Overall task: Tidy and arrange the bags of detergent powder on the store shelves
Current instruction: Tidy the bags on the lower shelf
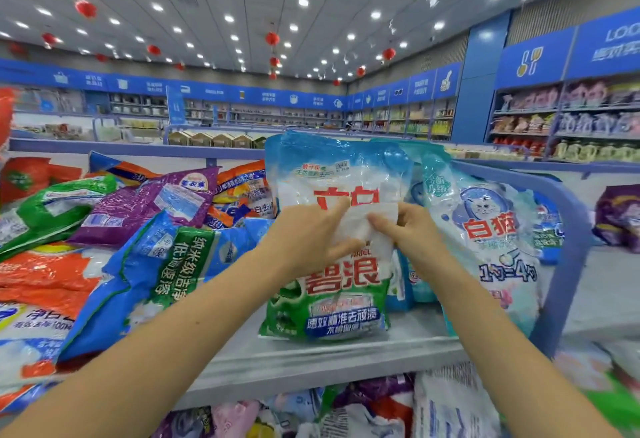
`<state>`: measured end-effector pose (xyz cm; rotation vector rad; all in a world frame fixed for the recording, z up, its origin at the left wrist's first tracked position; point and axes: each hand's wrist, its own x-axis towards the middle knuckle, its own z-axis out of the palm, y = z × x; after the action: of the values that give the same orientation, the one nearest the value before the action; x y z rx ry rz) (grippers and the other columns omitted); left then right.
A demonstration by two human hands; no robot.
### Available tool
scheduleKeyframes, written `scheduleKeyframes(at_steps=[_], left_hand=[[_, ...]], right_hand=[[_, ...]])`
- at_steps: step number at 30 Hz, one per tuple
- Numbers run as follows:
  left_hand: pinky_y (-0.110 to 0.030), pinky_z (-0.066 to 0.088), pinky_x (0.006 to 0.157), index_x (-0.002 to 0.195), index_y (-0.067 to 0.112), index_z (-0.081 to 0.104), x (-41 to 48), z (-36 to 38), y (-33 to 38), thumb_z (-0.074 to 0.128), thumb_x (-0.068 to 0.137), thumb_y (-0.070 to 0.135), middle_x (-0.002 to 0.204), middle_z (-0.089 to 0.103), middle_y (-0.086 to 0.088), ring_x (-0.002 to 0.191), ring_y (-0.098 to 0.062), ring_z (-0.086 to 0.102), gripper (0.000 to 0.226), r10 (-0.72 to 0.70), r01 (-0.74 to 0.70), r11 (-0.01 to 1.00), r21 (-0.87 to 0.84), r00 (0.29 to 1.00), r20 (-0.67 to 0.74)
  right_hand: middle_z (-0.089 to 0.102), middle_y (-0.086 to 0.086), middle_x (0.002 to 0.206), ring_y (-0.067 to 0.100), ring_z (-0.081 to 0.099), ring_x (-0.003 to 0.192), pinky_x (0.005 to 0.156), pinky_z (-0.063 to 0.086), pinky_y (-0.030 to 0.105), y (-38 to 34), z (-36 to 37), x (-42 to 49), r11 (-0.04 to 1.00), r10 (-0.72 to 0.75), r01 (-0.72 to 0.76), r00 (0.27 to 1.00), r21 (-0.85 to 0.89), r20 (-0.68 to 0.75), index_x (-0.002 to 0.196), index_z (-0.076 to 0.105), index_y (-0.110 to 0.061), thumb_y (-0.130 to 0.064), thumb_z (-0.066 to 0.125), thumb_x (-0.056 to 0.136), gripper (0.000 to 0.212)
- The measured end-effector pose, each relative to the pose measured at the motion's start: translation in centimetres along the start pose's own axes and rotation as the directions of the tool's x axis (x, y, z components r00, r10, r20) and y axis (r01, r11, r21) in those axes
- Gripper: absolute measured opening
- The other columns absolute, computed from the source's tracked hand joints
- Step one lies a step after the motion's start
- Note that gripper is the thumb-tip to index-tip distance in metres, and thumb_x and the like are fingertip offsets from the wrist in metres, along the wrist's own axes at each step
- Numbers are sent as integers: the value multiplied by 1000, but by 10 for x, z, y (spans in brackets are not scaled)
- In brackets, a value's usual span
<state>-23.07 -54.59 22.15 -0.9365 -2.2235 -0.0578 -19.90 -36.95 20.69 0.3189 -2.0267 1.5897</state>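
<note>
Fingers point(334, 216) of the left hand point(308, 240) and right hand point(412, 233) are pinching the green bag point(332, 302) by its top on the shelf point(311, 361)

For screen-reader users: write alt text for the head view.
The left hand and right hand pinch the white top of a green-and-white detergent bag standing on a shelf. Blue bags stand behind and right of it; a jumbled pile lies left.

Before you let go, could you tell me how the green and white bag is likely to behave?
Probably floppy: the top of the green and white bag crumples where the left hand and right hand pinch it. Its glossy film looks slippery. Standing upright on the shelf, it may slump or tip once released.
</note>
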Motion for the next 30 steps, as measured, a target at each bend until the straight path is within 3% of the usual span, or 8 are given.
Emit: scheduleKeyframes(at_steps=[5, 8, 11, 14, 16, 21, 25, 30], left_hand=[[-31, 29, 96, 140, 15, 38, -41, 24, -46, 39, 74, 73, 122, 56, -3, 111, -20, 50, 88, -167, 104, 954, -283, 964, -207], [-24, 37, 88, 131, 21, 41, -70, 28, -52, 59, 60, 71, 118, 53, 5, 105, -12, 50, 89, -540, 341, 564, -752, 841, -23], [-20, 41, 86, 129, 19, 42, -83, 34, -36, 79, 69, 47, 111, 53, 13, 98, -4, 53, 76, -612, 405, 260, -877, 771, 175], [-30, 41, 100, 140, 9, 37, -89, 52, -25, 77, 71, 45, 128, 48, 9, 113, -10, 50, 88, -551, 501, 26, -865, 729, 406], [-39, 41, 105, 136, 14, 44, -88, 59, -20, 72, 62, 67, 133, 56, 2, 117, -14, 55, 95, -462, 510, -68, -857, 745, 480], [-14, 20, 96, 149, 26, 13, -74, 44, -4, 51, 91, 45, 133, 22, 22, 119, 5, 23, 71, -422, 455, 171, -874, 835, 352], [-12, 23, 98, 148, 26, 10, -72, 42, -3, 58, 89, 38, 146, 19, 21, 131, 0, 25, 77, -437, 410, 121, -904, 840, 322], [-17, 51, 74, 115, 22, 55, -76, 57, -20, 84, 57, 31, 108, 71, 5, 95, -7, 68, 66, -199, 437, 55, -898, 886, 419]], right_hand=[[75, -3, 85, 16, 71, 79, 61, 56, 24, 15, -6, -10, 979, 123, -122, 992, 162, 0, 91, 67, -13, -12, 59, 86, 9], [74, -2, 87, 17, 71, 81, 62, 56, 24, 13, -5, -11, 973, 139, -137, 990, 187, 4, 92, 67, -13, -13, 59, 87, 10], [73, 4, 96, 20, 71, 86, 70, 59, 32, 15, 1, -11, 969, 170, -158, 984, 189, -54, 94, 67, -15, -12, 61, 87, 10], [67, -7, 103, 11, 64, 95, 85, 53, 34, 7, 7, -7, 979, -56, 20, 983, -203, -174, 102, 61, -19, -17, 69, 83, 21], [62, -12, 104, 9, 57, 99, 88, 45, 29, -10, 18, -5, 777, -340, 228, 937, -587, -86, 109, 59, -21, -28, 71, 81, 31], [64, -5, 114, 16, 56, 107, 87, 41, 33, -33, 74, 5, 389, -235, 374, 924, -842, 301, 120, 57, -25, -58, 54, 84, 49], [67, -3, 95, 14, 56, 85, 66, 39, 29, -29, 82, 14, 547, -208, 304, 952, -780, 225, 101, 68, -19, -52, 62, 82, 39], [50, -5, 53, 11, 45, 52, 51, 33, 30, -34, 63, 23, 710, -367, 328, 927, -623, 70, 57, 53, -19, -40, 71, 79, 35]])
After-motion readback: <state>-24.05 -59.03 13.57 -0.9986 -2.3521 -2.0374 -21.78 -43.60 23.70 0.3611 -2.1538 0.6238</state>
